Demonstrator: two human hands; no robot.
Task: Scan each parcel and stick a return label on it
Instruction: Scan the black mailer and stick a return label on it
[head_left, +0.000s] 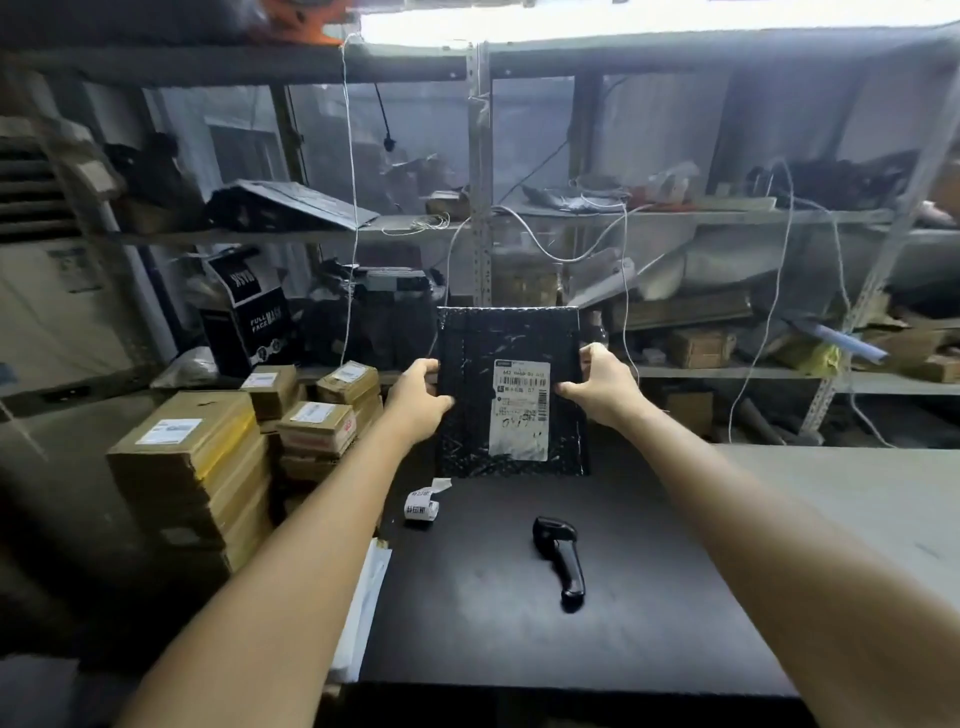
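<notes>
Black tabletop (649, 597) fills the near field, with a pale surface adjoining it on the right.

1. Scanner (561, 561): lies flat on the tabletop, nearest of the task items. Its long axis runs near to far, with the handle toward the person and the head pointing away toward the parcel. It is untouched, and sits below both hands, somewhat closer to the right-hand side.

2. Label roll (422, 506): rests at the left edge of the tabletop, beyond the scanner and below the left hand, with a loose end of strip trailing upward.

3. Parcel (467, 395): a black, glossy, creased mailer bag, held upright beyond the roll with its long axis vertical. Its lower edge is at the far part of the tabletop; contact cannot be confirmed. A white shipping label (519, 415) with barcodes faces the person, right of centre.

4. Left hand (418, 400): grips the parcel's left edge, thumb on the front. Right hand (602, 387): grips the right edge, thumb touching the label's border.

Judgement: the barcode is exposed but no hand is free. Scanning requires releasing one side; the right hand has the shorter path to the handle.

5. Cardboard boxes (192, 457) are stacked at left. Metal shelving (480, 208) with clutter and hanging cords stands behind.
</notes>
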